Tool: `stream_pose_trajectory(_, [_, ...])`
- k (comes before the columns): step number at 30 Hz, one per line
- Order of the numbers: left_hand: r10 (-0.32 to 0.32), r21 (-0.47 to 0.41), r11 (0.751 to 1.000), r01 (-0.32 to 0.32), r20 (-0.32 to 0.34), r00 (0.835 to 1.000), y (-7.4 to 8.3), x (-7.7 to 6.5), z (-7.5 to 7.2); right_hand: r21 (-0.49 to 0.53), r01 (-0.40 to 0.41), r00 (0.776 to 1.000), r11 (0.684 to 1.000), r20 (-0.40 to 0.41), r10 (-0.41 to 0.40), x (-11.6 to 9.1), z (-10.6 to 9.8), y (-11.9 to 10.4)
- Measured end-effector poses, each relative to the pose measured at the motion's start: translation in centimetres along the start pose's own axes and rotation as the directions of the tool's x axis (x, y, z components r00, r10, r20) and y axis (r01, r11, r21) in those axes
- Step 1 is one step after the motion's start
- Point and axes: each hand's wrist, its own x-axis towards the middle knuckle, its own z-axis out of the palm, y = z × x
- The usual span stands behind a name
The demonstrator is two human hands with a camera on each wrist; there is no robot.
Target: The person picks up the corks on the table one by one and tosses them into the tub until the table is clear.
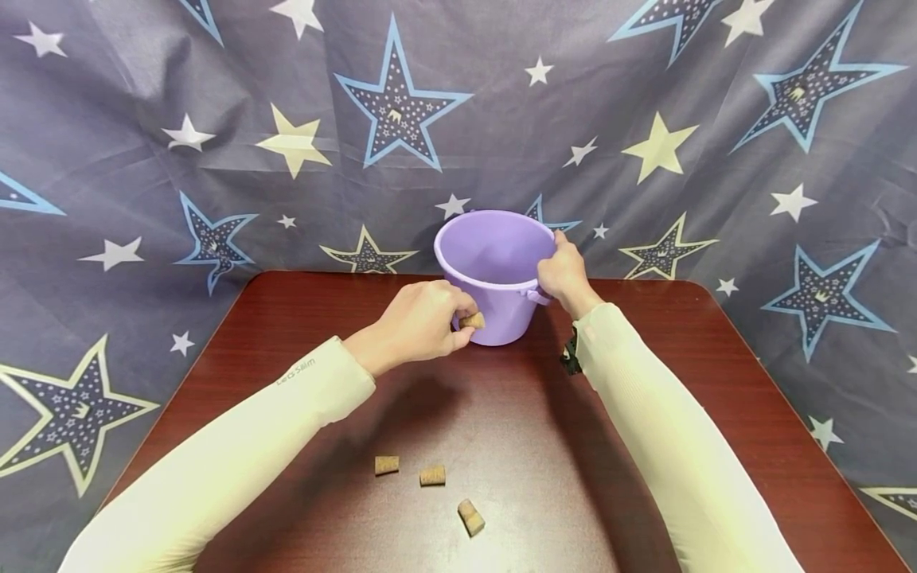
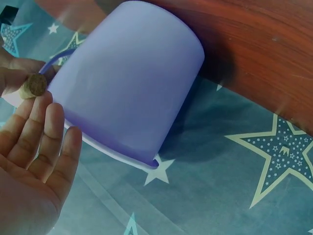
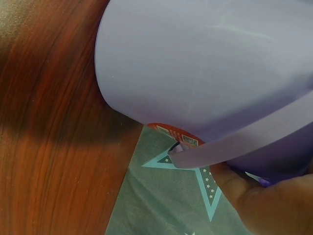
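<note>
Pinched between the thumb and fingers of my left hand (image 1: 419,322) is a cork (image 1: 472,321), held in front of the near wall of a purple bucket (image 1: 501,318). The left wrist view shows the round end of that cork (image 2: 35,85), with the other fingers stretched out beside the bucket's side. My right hand (image 1: 566,274) grips the bucket's rim on the right. Below the rim, the bucket's purple handle (image 3: 259,134) hangs close to the right fingers. The bucket stands upright at the far side of the table, its mouth tipped slightly into view.
Three more corks lie on the near part of the brown table (image 1: 530,446): a left one (image 1: 387,465), a middle one (image 1: 432,476) and a nearer one (image 1: 470,517). A dark star-patterned cloth (image 1: 236,95) hangs right behind the table. An orange label (image 3: 176,133) shows on the bucket.
</note>
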Motion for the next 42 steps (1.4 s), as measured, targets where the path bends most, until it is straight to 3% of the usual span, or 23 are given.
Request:
stream_pose_trajectory(8, [-0.031, -0.035, 0.999, 0.030, -0.020, 0.999, -0.1, 1.0, -0.5, 0.000, 0.000, 1.000, 1.000, -0.011, 0.000, 0.0, 0.2, 0.1])
stream_pose_trajectory(28, [-0.087, 0.008, 0.996, 0.088, -0.078, 0.993, -0.4, 3.4, -1.4, 0.014, -0.012, 1.000, 1.000, 0.007, 0.012, -0.1, 0.2, 0.1])
stream_pose_trajectory(42, [-0.151, 0.019, 0.988, 0.152, -0.034, 0.988, -1.1, 5.2, -1.2, 0.008, -0.010, 1.000, 1.000, 0.002, 0.010, 0.1, 0.3, 0.2])
